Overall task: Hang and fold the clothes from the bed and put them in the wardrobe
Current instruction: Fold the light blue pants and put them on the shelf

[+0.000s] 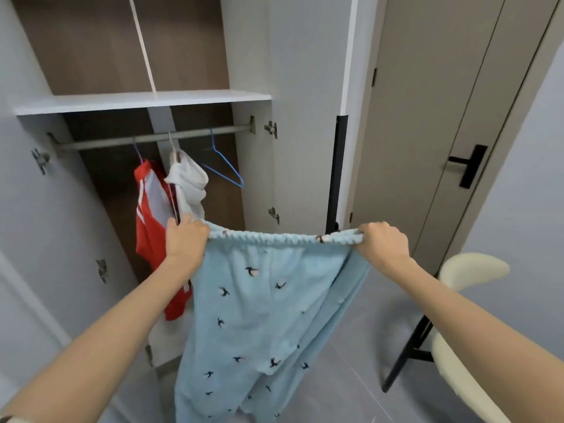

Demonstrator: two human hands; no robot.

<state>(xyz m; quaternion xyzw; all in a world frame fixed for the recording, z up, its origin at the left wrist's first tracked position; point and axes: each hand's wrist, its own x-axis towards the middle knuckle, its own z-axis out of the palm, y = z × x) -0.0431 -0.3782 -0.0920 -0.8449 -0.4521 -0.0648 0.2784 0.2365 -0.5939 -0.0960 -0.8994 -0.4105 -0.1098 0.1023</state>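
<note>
While the soft, light blue trousers [262,315] hang limp before the open wardrobe [143,100], their elastic waistband looks the surest hold; the left hand [185,239] grips one waistband end, arm outstretched; the right hand [385,241] clutches the other, pulling it taut.

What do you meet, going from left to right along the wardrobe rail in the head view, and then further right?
red and white garment → white garment → empty blue hanger → black door handle
</note>
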